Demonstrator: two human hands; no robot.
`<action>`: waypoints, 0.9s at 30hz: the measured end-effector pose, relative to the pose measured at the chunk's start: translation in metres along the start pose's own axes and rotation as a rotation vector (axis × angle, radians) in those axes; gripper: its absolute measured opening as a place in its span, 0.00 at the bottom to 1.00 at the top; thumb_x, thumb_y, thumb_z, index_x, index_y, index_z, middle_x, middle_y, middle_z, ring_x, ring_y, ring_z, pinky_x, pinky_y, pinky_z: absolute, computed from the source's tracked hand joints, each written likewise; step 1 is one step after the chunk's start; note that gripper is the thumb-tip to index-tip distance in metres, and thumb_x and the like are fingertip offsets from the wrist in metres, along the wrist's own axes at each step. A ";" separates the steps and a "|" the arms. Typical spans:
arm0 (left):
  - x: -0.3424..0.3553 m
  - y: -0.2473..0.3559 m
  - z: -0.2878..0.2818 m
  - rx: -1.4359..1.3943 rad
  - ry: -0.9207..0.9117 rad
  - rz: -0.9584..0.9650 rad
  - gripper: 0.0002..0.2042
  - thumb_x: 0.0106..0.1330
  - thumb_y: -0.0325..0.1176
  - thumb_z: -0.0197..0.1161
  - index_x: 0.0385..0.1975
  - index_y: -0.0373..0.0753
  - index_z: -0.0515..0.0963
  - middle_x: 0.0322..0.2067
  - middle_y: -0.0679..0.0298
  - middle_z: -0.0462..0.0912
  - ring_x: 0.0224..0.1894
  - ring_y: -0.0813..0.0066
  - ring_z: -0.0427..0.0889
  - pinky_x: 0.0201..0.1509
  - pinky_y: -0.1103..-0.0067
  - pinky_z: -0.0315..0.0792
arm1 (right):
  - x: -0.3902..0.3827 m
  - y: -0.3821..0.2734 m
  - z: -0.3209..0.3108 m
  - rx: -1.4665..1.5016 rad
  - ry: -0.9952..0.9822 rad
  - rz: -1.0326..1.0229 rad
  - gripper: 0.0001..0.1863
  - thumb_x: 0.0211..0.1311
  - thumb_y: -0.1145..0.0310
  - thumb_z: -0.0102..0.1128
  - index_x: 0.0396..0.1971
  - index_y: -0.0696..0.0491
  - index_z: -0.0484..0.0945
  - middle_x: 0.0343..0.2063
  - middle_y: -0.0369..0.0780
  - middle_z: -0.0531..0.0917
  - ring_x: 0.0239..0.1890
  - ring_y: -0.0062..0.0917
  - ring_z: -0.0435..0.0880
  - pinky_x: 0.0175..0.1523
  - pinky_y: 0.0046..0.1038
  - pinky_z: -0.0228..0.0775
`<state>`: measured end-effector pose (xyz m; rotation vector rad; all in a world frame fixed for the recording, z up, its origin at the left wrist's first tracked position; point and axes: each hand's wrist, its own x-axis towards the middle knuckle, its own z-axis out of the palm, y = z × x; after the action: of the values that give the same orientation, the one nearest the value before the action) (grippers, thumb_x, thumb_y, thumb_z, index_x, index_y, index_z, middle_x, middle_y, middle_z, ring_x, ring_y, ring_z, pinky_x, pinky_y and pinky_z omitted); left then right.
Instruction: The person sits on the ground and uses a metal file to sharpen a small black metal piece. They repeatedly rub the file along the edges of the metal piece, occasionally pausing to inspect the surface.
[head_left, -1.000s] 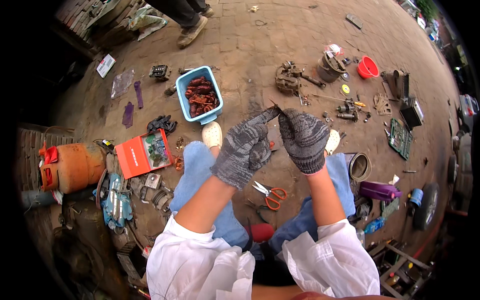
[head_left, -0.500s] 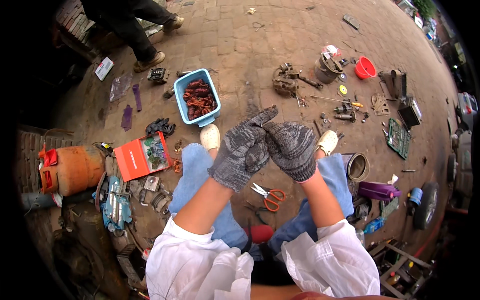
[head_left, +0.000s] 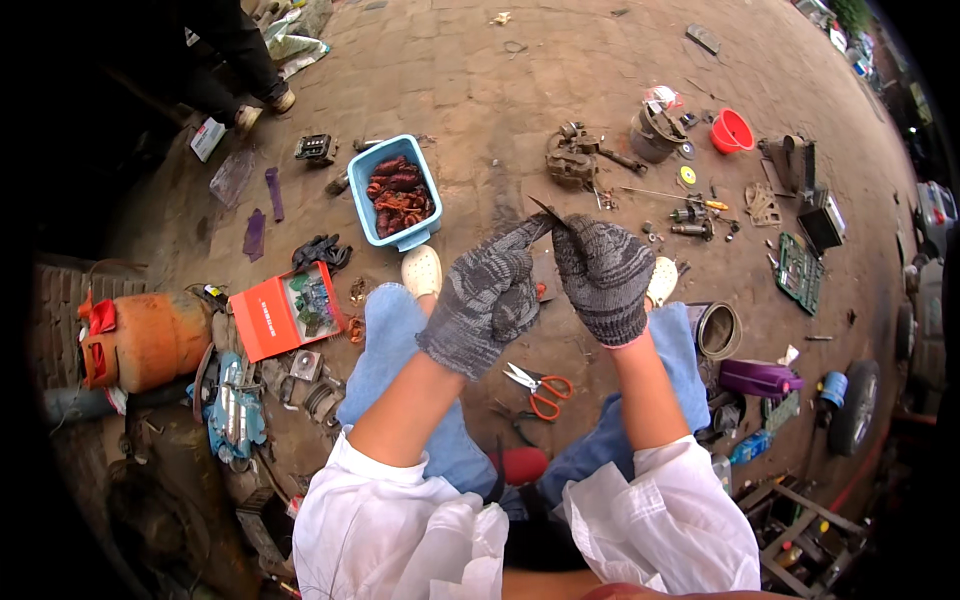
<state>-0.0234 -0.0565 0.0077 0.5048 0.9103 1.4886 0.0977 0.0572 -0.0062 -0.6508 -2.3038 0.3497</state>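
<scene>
Both my hands wear grey-and-black knit gloves and meet at the fingertips in front of my knees. My left hand (head_left: pixel 483 305) is closed, thumb and finger pinched toward the right hand. A thin dark pointed piece (head_left: pixel 544 209) sticks up where the fingertips meet; its kind is too small to tell. My right hand (head_left: pixel 604 275) is closed too, its fingertips pinched at the same piece. What lies inside the curled fingers is hidden. Below them, on the ground between my legs, lie scissors (head_left: pixel 543 392) with orange handles, blades parted, beside dark-handled pliers (head_left: pixel 515 422).
Ahead left stands a blue basin (head_left: pixel 405 238) of dark reddish-brown pieces. A red box (head_left: pixel 268 322) of small parts and an orange gas cylinder (head_left: pixel 160 338) sit left. Right are metal parts, a red bucket (head_left: pixel 731 131), a green tool case (head_left: pixel 797 273) and a purple container (head_left: pixel 757 378). Another person stands far left.
My right hand has turned more upright and shifted slightly right, so the thin dark piece now shows between the fingertips. The person at far left has stepped further left.
</scene>
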 end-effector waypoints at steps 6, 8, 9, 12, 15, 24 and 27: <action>-0.001 0.000 0.012 0.694 0.169 0.193 0.19 0.54 0.24 0.50 0.49 0.36 0.69 0.31 0.62 0.78 0.17 0.82 0.66 0.22 0.84 0.65 | 0.002 0.008 -0.009 0.627 0.056 0.499 0.10 0.51 0.74 0.56 0.36 0.57 0.75 0.34 0.41 0.79 0.35 0.25 0.77 0.41 0.22 0.66; 0.001 -0.011 0.013 0.910 0.193 0.424 0.20 0.53 0.23 0.50 0.49 0.37 0.69 0.30 0.61 0.78 0.16 0.82 0.65 0.23 0.84 0.65 | 0.007 0.000 -0.014 0.883 -0.012 0.673 0.10 0.51 0.75 0.57 0.35 0.58 0.76 0.32 0.39 0.80 0.33 0.21 0.77 0.39 0.21 0.67; 0.001 -0.013 0.016 0.969 0.200 0.490 0.20 0.53 0.22 0.51 0.49 0.37 0.69 0.29 0.61 0.78 0.16 0.81 0.65 0.23 0.83 0.65 | 0.006 0.000 -0.015 0.909 -0.022 0.704 0.10 0.51 0.75 0.57 0.34 0.58 0.76 0.31 0.38 0.80 0.33 0.20 0.77 0.39 0.21 0.67; -0.003 -0.010 0.023 0.932 0.201 0.422 0.21 0.52 0.21 0.51 0.50 0.37 0.68 0.28 0.60 0.77 0.16 0.81 0.65 0.23 0.83 0.66 | 0.005 -0.002 -0.016 0.973 -0.036 0.755 0.09 0.49 0.74 0.59 0.32 0.59 0.77 0.28 0.37 0.80 0.31 0.17 0.77 0.37 0.20 0.68; -0.004 -0.011 0.022 0.984 0.201 0.407 0.21 0.53 0.21 0.51 0.50 0.37 0.68 0.27 0.59 0.77 0.17 0.81 0.66 0.24 0.82 0.66 | 0.007 -0.007 -0.020 0.955 -0.013 0.714 0.09 0.49 0.72 0.61 0.32 0.57 0.76 0.21 0.32 0.76 0.19 0.12 0.69 0.23 0.15 0.57; 0.004 -0.019 0.020 1.012 0.127 0.643 0.18 0.55 0.25 0.54 0.48 0.37 0.70 0.29 0.53 0.78 0.27 0.64 0.77 0.30 0.75 0.70 | 0.003 -0.014 -0.015 1.321 0.211 0.774 0.07 0.51 0.70 0.59 0.32 0.54 0.74 0.15 0.28 0.70 0.12 0.12 0.63 0.16 0.14 0.52; 0.001 -0.021 0.023 1.061 0.156 0.582 0.16 0.55 0.27 0.55 0.46 0.37 0.71 0.30 0.51 0.78 0.29 0.61 0.78 0.30 0.73 0.70 | -0.001 -0.012 -0.009 1.609 0.237 0.922 0.06 0.53 0.69 0.57 0.32 0.52 0.73 0.12 0.27 0.66 0.11 0.12 0.59 0.14 0.15 0.50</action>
<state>0.0068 -0.0517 0.0046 1.5366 1.7736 1.4527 0.1006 0.0471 0.0051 -0.6812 -0.7504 2.0329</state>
